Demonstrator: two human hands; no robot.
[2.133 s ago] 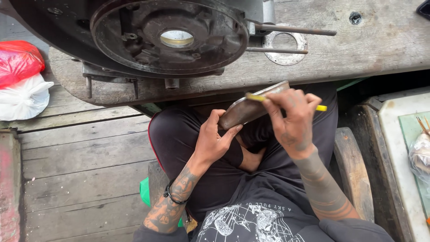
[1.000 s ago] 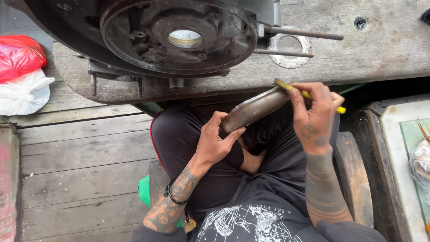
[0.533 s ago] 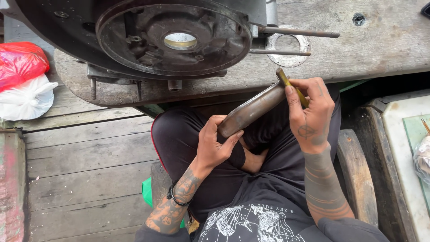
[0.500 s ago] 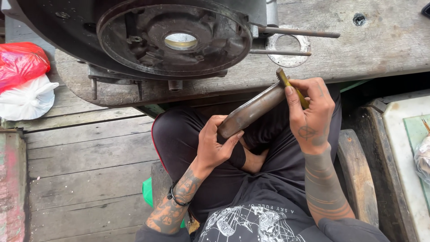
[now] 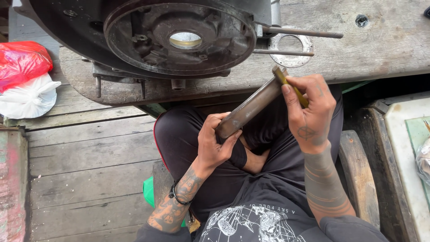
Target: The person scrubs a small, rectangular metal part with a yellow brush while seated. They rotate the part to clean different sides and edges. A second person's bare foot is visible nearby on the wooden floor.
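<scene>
I sit cross-legged on a wooden stool. My left hand (image 5: 215, 143) grips the lower end of a curved, dirty metal brake shoe (image 5: 249, 109) held over my lap. My right hand (image 5: 309, 114) pinches a small yellow-handled brush (image 5: 289, 85) against the shoe's upper end. In front of me a large dark round brake plate (image 5: 179, 38) with a centre hole lies on a thick wooden plank (image 5: 380, 45).
Two thin metal rods (image 5: 300, 32) stick out to the right of the plate over a flat metal ring (image 5: 291, 47). Red and white plastic bags (image 5: 22, 80) lie at the left on the board floor. A white tray (image 5: 410, 157) stands at the right edge.
My right hand has slid the brush from the shoe's middle up to its far end and turned it more upright. The shoe is tilted steeper. My left hand kept its grip.
</scene>
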